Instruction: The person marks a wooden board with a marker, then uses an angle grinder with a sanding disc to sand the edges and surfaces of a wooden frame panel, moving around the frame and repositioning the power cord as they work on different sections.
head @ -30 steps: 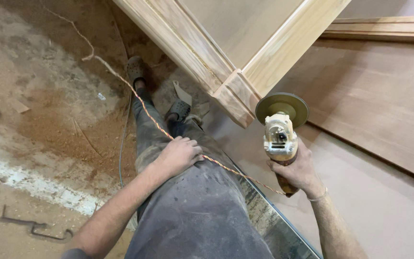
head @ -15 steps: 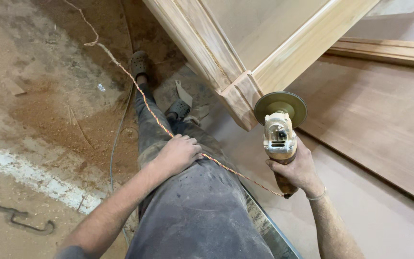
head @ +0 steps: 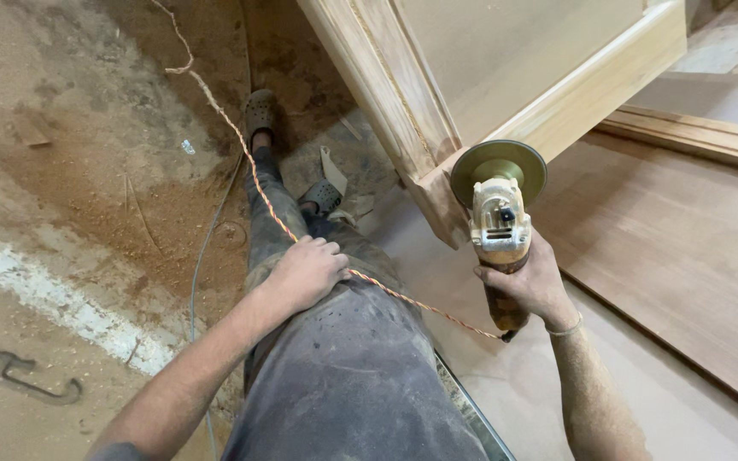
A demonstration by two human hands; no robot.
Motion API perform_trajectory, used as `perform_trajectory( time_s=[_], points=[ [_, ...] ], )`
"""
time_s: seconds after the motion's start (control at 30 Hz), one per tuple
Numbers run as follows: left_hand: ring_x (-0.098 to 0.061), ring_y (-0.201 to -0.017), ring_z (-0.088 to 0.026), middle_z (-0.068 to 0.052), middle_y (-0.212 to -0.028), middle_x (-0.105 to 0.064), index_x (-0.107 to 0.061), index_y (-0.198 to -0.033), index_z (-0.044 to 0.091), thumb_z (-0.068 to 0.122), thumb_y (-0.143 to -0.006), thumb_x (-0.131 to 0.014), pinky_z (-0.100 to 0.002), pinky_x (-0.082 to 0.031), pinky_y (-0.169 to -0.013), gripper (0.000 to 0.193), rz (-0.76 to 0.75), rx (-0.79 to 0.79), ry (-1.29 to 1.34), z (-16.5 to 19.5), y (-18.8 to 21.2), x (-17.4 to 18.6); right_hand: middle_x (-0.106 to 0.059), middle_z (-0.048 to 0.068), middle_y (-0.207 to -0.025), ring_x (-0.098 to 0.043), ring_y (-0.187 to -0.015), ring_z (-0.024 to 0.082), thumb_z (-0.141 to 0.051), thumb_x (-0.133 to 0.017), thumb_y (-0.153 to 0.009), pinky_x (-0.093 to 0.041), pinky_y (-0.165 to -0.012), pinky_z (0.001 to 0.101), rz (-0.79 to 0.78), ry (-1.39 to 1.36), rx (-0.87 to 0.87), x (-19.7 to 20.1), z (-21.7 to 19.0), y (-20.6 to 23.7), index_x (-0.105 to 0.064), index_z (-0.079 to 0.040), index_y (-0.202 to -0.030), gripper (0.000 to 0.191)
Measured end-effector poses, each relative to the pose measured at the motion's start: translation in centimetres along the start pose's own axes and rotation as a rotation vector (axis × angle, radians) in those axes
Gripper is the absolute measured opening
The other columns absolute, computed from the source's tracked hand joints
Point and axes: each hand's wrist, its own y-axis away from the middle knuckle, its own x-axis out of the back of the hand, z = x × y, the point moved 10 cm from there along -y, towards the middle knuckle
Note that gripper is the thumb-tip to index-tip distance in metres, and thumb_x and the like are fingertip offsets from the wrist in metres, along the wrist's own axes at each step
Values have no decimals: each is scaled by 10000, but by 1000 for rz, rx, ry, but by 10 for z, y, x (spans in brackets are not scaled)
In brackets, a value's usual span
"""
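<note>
My right hand (head: 533, 282) grips the body of a dusty yellow angle grinder (head: 500, 224). Its round sanding disc (head: 499, 169) is up against the corner of a pale wooden framed door (head: 437, 128) that lies tilted in front of me. A twisted orange-and-white power cord (head: 254, 175) runs from the grinder's tail across my lap and off over the floor. My left hand (head: 303, 271) rests flat on my left thigh, on the grey dusty trousers (head: 352, 376), with the cord passing just under its fingers.
Sawdust covers the floor (head: 87, 171) on the left, where a bent metal clamp (head: 19, 380) and a thin grey cable (head: 202, 256) lie. Brown flat board panels (head: 685, 256) lie to the right, with another framed piece (head: 711, 137) behind. My feet wear dark clogs (head: 260, 111).
The view has shifted a little, so the door corner and grinder sit slightly higher. Both hands keep their positions and the grinder stays at the door corner.
</note>
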Motion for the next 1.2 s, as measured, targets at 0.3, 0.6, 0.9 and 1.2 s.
perform_trajectory(
  time_s=[0.3,0.6,0.9,1.2],
  points=[
    [-642,-894,-294,-82,-856,-668,-715,-828,105,350,-900,-670,-441,-476,-785,260,43,41,-5,-23,10,26,-703,53,-1114,-643,-1029,133,-132,-832,-717,-544,-937,319,-41,-28,50,-3,-36,-36,-614,-19,-1243,581],
    [-646,-886,-297,-84,-847,-670,-716,-819,101,366,-898,-677,-445,-477,-772,280,33,18,-4,-14,10,35,-726,33,-963,-666,-863,115,-86,-832,-741,-574,-793,304,51,-284,-18,35,30,5,-689,0,-1083,380],
    [-640,-877,-271,-64,-828,-669,-729,-818,122,366,-898,-668,-432,-459,-754,264,-70,-78,10,35,-15,-2,-699,34,-992,-656,-899,115,-93,-839,-717,-574,-819,309,142,-204,-68,45,73,41,-633,-19,-1132,469],
    [-634,-882,-270,-64,-823,-658,-720,-806,120,352,-896,-667,-423,-457,-770,255,-64,-64,-28,50,-26,-9,-699,37,-1067,-649,-988,130,-110,-835,-698,-545,-909,317,138,-63,-38,50,51,37,-618,-37,-1193,545]
  ],
)
